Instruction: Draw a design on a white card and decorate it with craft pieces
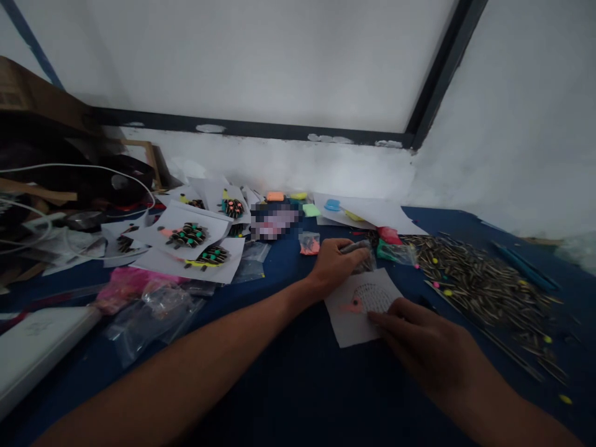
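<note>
My left hand (336,264) is closed around a small clear plastic bag (364,256) with greyish contents, just past the top edge of a white paper. On this paper (347,329) is a hedgehog-like drawing with a pink face, a dark eye and rows of short marks for its back. The fingertips of my right hand (426,338) are pressed together over the drawing's right part. Whether anything small is between them is hidden. A small bag of orange-pink bits (309,244) lies left of my left hand.
To the right spreads a heap of striped seed-like pieces (475,279) with several coloured dots and a long thin stick (488,335). At left lie sheets with decorated hedgehogs (186,236), plastic bags (149,310) and a white box (41,341). A white wall (279,161) stands behind.
</note>
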Demonstrator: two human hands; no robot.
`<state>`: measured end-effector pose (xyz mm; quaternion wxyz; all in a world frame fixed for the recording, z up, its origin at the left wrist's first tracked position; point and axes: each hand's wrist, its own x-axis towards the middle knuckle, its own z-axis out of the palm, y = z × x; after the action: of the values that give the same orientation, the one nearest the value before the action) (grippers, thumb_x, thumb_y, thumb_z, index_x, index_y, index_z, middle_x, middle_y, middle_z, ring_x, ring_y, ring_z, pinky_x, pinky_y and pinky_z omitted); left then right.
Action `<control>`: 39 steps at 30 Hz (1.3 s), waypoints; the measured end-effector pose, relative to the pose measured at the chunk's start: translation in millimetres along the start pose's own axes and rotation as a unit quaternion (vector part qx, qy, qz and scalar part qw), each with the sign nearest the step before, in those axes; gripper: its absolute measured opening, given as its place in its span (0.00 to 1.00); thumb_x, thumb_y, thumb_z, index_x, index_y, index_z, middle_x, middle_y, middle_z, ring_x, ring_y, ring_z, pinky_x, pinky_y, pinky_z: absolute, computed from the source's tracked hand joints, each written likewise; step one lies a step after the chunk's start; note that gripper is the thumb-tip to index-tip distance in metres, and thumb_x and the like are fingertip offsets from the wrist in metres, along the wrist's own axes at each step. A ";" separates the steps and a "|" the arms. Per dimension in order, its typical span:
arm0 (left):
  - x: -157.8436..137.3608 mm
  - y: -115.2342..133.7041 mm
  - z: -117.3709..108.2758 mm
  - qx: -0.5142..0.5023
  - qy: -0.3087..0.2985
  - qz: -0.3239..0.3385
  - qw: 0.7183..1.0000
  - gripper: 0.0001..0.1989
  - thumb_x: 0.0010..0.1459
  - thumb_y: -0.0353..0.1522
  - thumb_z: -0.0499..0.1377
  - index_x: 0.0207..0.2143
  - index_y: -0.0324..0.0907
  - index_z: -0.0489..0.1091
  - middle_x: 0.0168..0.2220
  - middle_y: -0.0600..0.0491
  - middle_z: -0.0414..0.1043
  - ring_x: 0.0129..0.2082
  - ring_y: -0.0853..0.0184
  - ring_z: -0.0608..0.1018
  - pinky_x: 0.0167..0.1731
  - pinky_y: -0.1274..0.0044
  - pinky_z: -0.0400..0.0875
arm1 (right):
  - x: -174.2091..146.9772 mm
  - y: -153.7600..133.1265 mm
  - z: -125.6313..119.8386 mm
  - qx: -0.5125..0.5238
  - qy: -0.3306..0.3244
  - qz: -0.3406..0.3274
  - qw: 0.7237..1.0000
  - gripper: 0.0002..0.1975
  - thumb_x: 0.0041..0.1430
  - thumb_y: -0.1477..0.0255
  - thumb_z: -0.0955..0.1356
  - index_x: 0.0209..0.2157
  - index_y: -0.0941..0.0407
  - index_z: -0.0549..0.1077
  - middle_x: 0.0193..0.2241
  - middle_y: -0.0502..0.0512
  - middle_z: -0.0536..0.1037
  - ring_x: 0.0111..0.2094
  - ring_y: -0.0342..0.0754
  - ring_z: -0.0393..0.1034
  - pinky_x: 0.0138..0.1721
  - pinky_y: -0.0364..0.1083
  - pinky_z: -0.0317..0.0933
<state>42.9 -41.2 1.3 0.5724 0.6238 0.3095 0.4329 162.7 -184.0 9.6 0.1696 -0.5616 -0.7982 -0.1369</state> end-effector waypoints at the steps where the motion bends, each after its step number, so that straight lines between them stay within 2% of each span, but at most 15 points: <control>1: 0.1 -0.4 0.0 0.003 0.002 0.001 1.000 0.10 0.49 0.35 0.61 0.21 0.36 0.69 0.21 0.55 0.65 0.22 0.73 0.66 0.22 0.80 0.59 | -1.1 -0.5 0.3 -0.004 -0.005 -0.003 1.000 0.17 0.65 0.72 0.57 0.32 0.51 0.76 0.24 0.52 0.72 0.21 0.41 0.67 0.18 0.39 0.52; 13: -0.3 -0.3 -1.0 -0.008 -0.009 -0.001 1.000 0.11 0.49 0.35 0.61 0.21 0.37 0.68 0.21 0.55 0.65 0.22 0.73 0.66 0.22 0.80 0.59 | -7.6 -4.1 -3.5 -0.045 -0.029 -0.047 0.997 0.14 0.60 0.78 0.58 0.35 0.52 0.72 0.24 0.52 0.73 0.19 0.43 0.67 0.16 0.41 0.48; 19: 1.0 -3.5 -0.6 0.007 -0.007 0.003 1.000 0.11 0.49 0.36 0.61 0.22 0.37 0.70 0.22 0.54 0.67 0.23 0.72 0.68 0.22 0.79 0.61 | -10.7 -4.4 -3.6 -0.027 0.000 -0.075 0.997 0.14 0.59 0.79 0.57 0.38 0.54 0.71 0.24 0.52 0.72 0.20 0.42 0.67 0.16 0.40 0.50; 26: -1.2 0.4 -0.7 0.012 -0.017 0.000 1.000 0.10 0.49 0.35 0.61 0.22 0.36 0.70 0.22 0.54 0.67 0.22 0.73 0.67 0.23 0.79 0.61 | -12.1 -5.6 -6.4 -0.065 0.041 -0.120 0.990 0.16 0.62 0.79 0.55 0.43 0.56 0.69 0.26 0.55 0.75 0.21 0.43 0.70 0.17 0.39 0.56; 34: -0.9 -2.5 0.1 0.046 -0.011 0.019 0.999 0.12 0.50 0.35 0.61 0.19 0.37 0.67 0.19 0.57 0.61 0.20 0.75 0.63 0.20 0.81 0.56 | -16.2 -5.8 -3.4 -0.010 0.050 -0.055 0.997 0.13 0.65 0.74 0.57 0.41 0.56 0.71 0.29 0.56 0.76 0.22 0.43 0.71 0.18 0.40 0.57; 39: -1.9 -0.4 0.5 0.046 -0.014 0.017 0.999 0.12 0.49 0.35 0.61 0.19 0.37 0.66 0.19 0.57 0.61 0.20 0.75 0.63 0.20 0.81 0.55 | -13.5 -3.7 -5.5 -0.060 0.045 -0.051 0.996 0.15 0.63 0.76 0.56 0.43 0.54 0.71 0.30 0.58 0.75 0.24 0.45 0.70 0.17 0.40 0.54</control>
<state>42.6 -43.0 0.6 0.5402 0.6607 0.3100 0.4190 164.0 -199.0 8.7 0.1647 -0.5228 -0.8074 -0.2181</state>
